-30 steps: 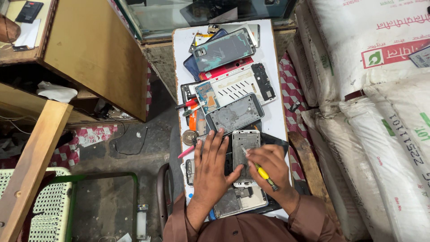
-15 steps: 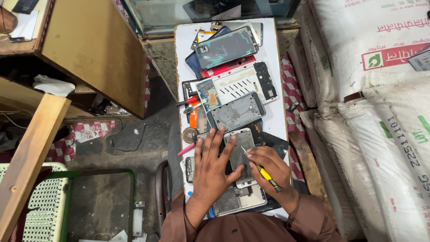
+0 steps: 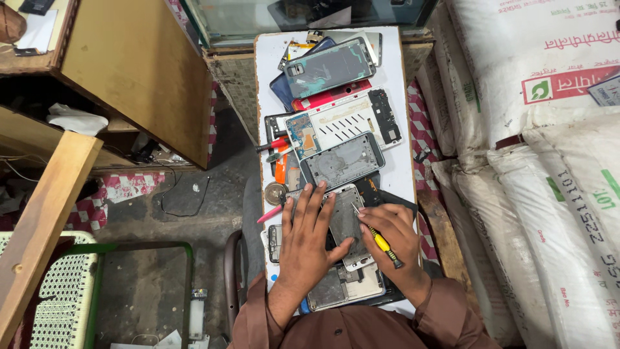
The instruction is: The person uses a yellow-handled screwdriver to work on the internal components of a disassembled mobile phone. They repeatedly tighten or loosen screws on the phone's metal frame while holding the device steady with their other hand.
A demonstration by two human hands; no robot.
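Two hands work on an opened phone (image 3: 347,223) lying on a narrow white table (image 3: 271,58). At the far left, well apart from the fingers, stand a wooden cabinet (image 3: 129,64) and a pale plastic crate (image 3: 55,297). Nearer, just left of the left fingertips, lie a round coin-like disc (image 3: 276,192) and a pink stick (image 3: 270,213). The left hand (image 3: 308,242) lies flat with its fingers (image 3: 316,200) spread over the phone's left side, pressing it down rather than gripping; half a second ago it lay the same way, so it has hardly shifted. Just beyond the fingertips is a grey phone frame (image 3: 343,160), then a white phone back (image 3: 349,119) and a dark phone shell (image 3: 330,66) farther up the table. The right hand (image 3: 392,236) is closed around a yellow-handled screwdriver (image 3: 378,238), whose tip touches the phone near its right edge; compared with a moment ago the tip sits slightly closer to the left fingers and the handle slants a little more steeply. Under both wrists lies another stripped phone body (image 3: 345,287). At the far right, well away from the fingers, white sacks (image 3: 549,161) are stacked
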